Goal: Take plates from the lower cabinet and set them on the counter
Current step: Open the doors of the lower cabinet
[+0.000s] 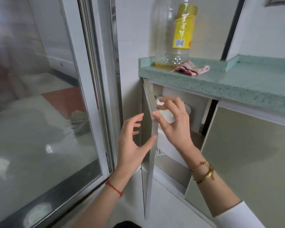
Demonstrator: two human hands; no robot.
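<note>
The lower cabinet's left door (152,162) stands open, edge-on to me, under the green speckled counter (237,83). My right hand (174,122) pinches the door's edge near its top, thumb on the edge and fingers curled on the inner side. Spread on the door's outer side is my left hand (132,142), its thumb tip touching the edge lower down. Inside the cabinet I see only something white and crumpled (167,118) behind my right hand. No plates are visible.
A large, nearly empty clear bottle with a yellow label (173,33) and a pink-white cloth (191,69) sit on the counter's left end. A sliding glass door (39,112) stands close on the left. The neighbouring beige cabinet door (245,153) is ajar on the right.
</note>
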